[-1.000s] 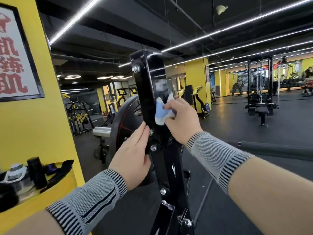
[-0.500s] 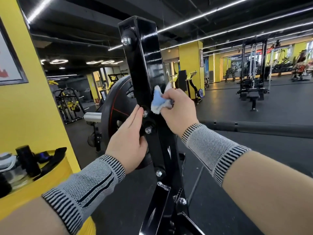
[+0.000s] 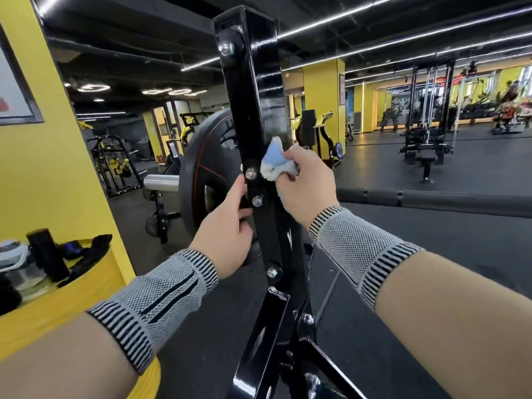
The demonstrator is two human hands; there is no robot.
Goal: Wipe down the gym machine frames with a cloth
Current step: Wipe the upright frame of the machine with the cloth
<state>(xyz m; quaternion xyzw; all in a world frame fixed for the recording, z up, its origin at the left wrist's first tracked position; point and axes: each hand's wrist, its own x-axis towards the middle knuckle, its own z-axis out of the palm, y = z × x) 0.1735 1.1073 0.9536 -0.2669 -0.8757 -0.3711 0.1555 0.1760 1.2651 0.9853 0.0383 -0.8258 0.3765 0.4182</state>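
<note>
1. Frame upright [image 3: 253, 90], black, gloss-painted: stands at centre of view, running from near the top edge down to a bolted joint below. Wiping in progress at mid-height.
2. Yellow ledge [image 3: 95, 272] at far left, carrying a black bottle [image 3: 47, 254] and dark straps: well apart from both arms. Low risk; knock-off likely only from a wide left-elbow swing.
3. Weight plate [image 3: 207, 174] on a steel sleeve [image 3: 161, 182], just behind and left of the upright. Possible pinch of knuckles between plate and upright if the bracing hand slips rearward.
4. Left hand [image 3: 227, 228]: bare, fingers extended and only slightly curled, laid against the left edge of the upright beside the bolts; holding nothing. Risk: slip on the glossy paint under bracing load.
5. Bolt heads [image 3: 251, 173] protruding from the upright, directly beside the cloth. Risk: snagging of fibres on the nut edges, pulling the cloth out of the grip.
6. Cloth [image 3: 275, 162], blue and white, bunched, pressed to the right face of the upright. Small contact patch; streaks or missed strips probable, judging from the hazy band above.
7. Right hand [image 3: 305, 182]: fingers curled round the cloth, gripping it. Risk: knuckle scrape on the upright's edge during a hard stroke.
8. Lower braces [image 3: 259, 341]: not yet reached, judging by present cloth position.
</note>
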